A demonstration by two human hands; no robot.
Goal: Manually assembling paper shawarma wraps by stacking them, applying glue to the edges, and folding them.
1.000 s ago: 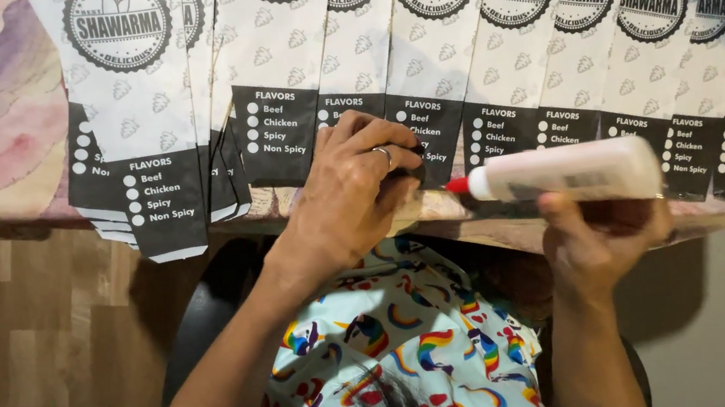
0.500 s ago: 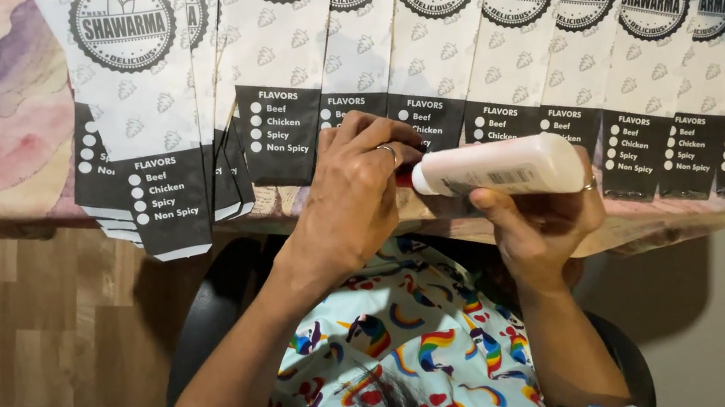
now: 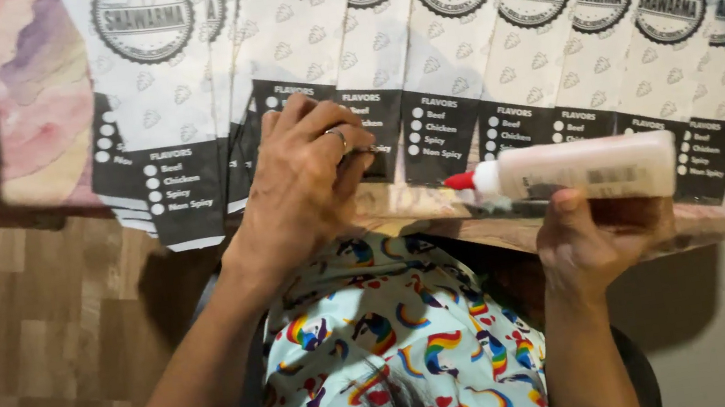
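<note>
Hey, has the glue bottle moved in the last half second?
Yes. The glue bottle in the right hand has slid right along the row of paper sleeves, away from the left hand it nearly touched.

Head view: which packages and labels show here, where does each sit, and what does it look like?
Paper sleeves: overlapping row fanned across the table, white with faint pattern, round black emblem, black lower panel with white dots.
Glue bottle: held sideways in the right hand, white, red tip pointing left, small printed label.
Left hand: presses on the sleeves' black panels.
</note>
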